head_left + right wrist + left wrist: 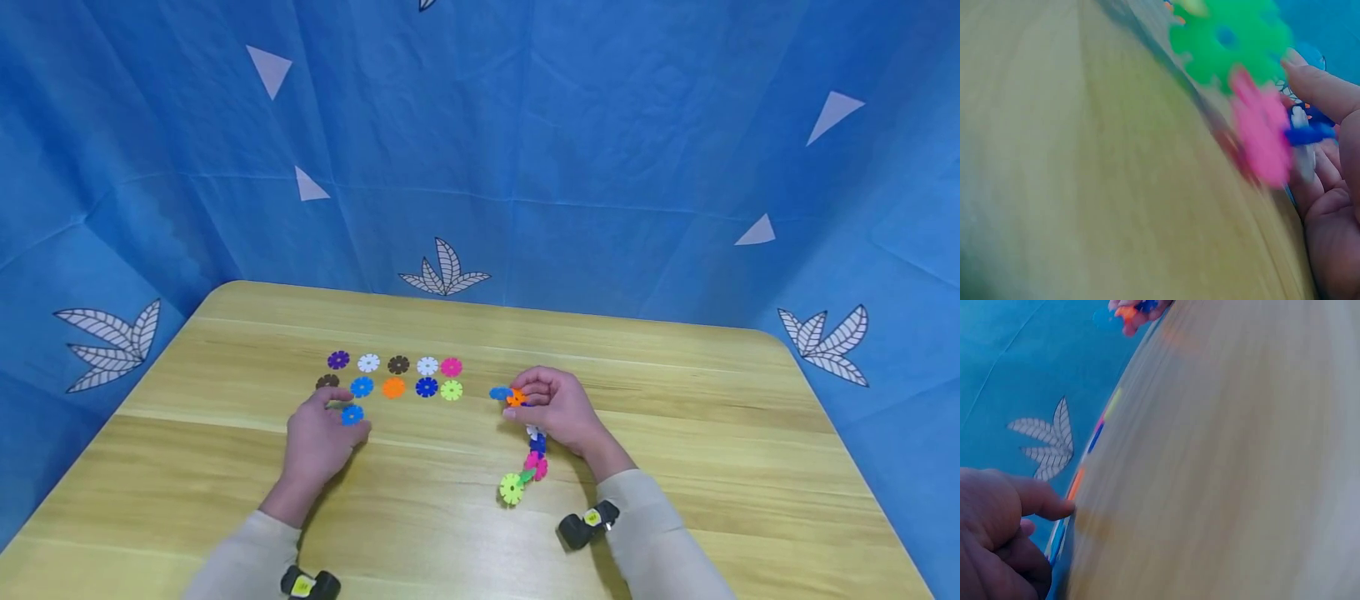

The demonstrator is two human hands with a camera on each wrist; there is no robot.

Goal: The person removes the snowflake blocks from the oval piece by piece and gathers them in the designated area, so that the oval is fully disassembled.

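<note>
My left hand [322, 435] is low over the table, thumb and fingers spread around a light blue notched disc [352, 414]. In the left wrist view, one finger [1047, 500] reaches toward the thin edges of the discs. My right hand [558, 408] grips a chain of interlocked notched discs near an orange disc [516, 398]. A blue disc [500, 393] sticks out at the chain's end. Below the hand hang white, dark blue and pink discs [1263, 137], a green disc [1232, 40] and a yellow-green disc [512, 489]. Fingers hide part of the chain.
Two rows of loose discs lie past the left hand, among them a purple disc [338, 360], an orange disc [393, 388] and a pink disc [452, 367]. The wooden table [675, 392] meets a blue patterned curtain [480, 150] at its back edge.
</note>
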